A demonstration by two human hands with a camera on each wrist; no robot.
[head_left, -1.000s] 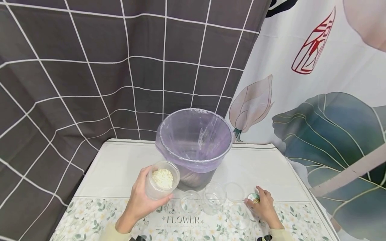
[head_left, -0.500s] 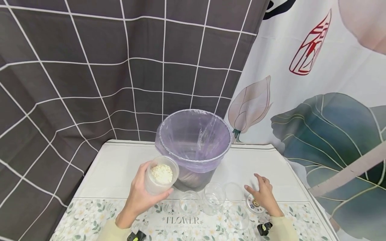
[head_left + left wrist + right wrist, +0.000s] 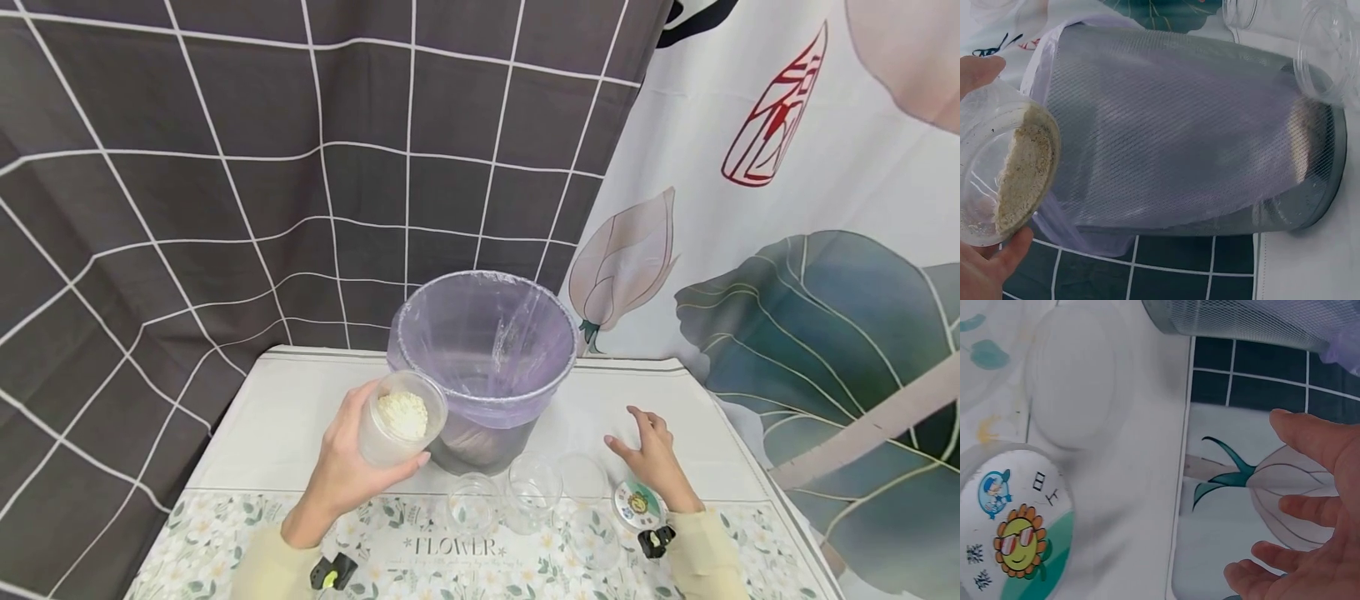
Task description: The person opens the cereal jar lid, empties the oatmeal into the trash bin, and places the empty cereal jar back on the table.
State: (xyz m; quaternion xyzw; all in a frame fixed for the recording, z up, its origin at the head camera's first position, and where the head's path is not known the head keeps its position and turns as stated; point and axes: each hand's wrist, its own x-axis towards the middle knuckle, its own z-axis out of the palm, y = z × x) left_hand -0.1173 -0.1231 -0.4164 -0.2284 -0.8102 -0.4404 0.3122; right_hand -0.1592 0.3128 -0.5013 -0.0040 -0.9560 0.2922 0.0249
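My left hand point(image 3: 339, 471) grips a clear plastic tub point(image 3: 381, 448) from its side, thumb at the front. Pale, crumbly grains point(image 3: 403, 414) fill part of it, and it is tilted beside the near left rim of a mesh bin point(image 3: 480, 442). In the left wrist view the grains point(image 3: 1025, 175) lie banked against one side of the tub. My right hand point(image 3: 654, 457) hovers with spread fingers and holds nothing. Nearer me than its fingers, a round lid point(image 3: 639, 505) with a printed sunflower lies on the table; the right wrist view shows this printed lid point(image 3: 1019, 531) apart from my right hand point(image 3: 1316, 531).
A purple bag point(image 3: 525, 400) lines the bin and folds over its rim. Clear tubs point(image 3: 472, 504) and a clear lid point(image 3: 585, 477) stand or lie in front of the bin. A flowered cloth point(image 3: 412, 550) covers the table's near part. Curtains point(image 3: 360, 200) hang behind.
My right hand has let go of the printed lid and moved up and away, leaving it on the table. My left hand has raised the tub slightly.
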